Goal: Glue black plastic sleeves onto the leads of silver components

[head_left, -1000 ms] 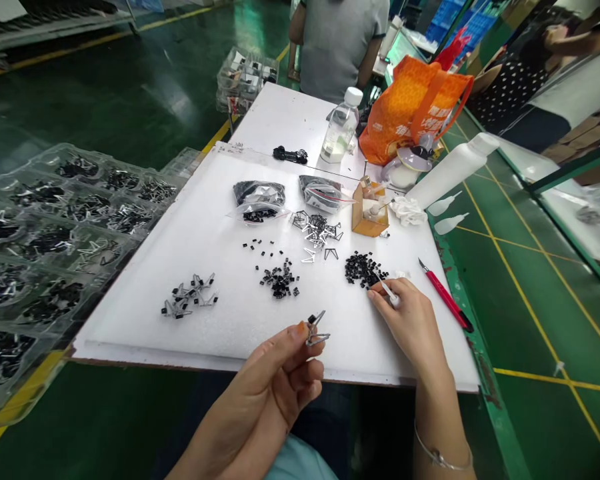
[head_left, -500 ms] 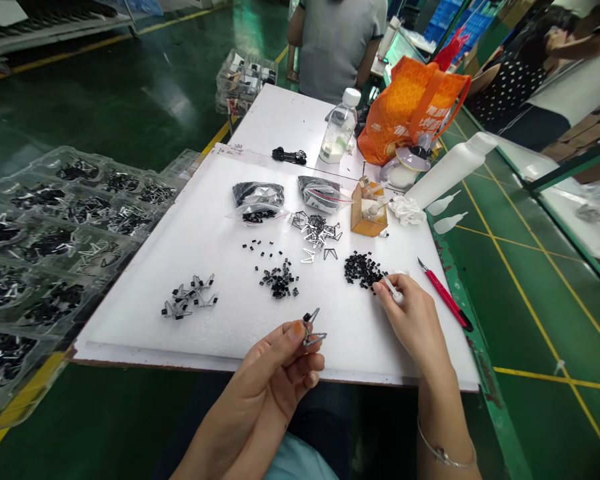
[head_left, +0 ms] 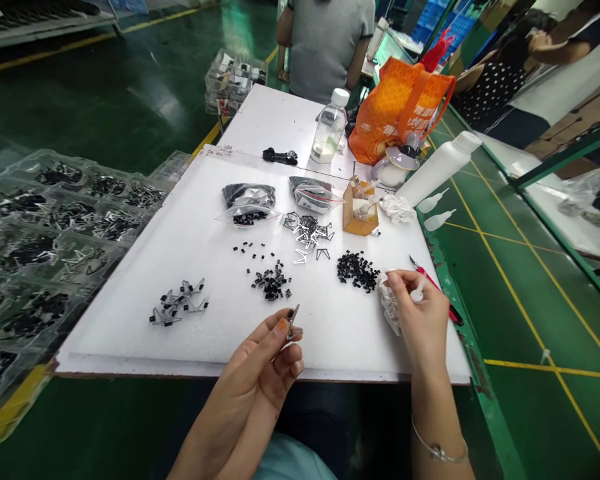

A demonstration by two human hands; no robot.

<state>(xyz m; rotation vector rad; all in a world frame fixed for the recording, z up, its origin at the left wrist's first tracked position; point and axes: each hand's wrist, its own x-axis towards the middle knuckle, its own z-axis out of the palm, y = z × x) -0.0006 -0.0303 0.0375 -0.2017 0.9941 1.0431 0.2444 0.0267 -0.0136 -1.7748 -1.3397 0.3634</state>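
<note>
The left hand (head_left: 257,363) pinches a small silver wire clip (head_left: 293,323) above the near edge of the white foam worktop (head_left: 190,340); the right hand (head_left: 423,320) grips a white-tipped applicator (head_left: 417,292), pressed beside a crumpled white cloth (head_left: 390,305), with a red craft knife (head_left: 437,287) by the right edge.

We cannot make out the shape of the small metal piece (head_left: 293,322) held in the left hand (head_left: 257,367); it is tiny and partly covered. Beyond the right hand (head_left: 423,317), the hand hides the middle of the red craft knife (head_left: 451,311), and its fingers cover much of the white-tipped tool (head_left: 417,291). The left forearm (head_left: 213,440) and right forearm (head_left: 433,420) run off the bottom edge.
</note>
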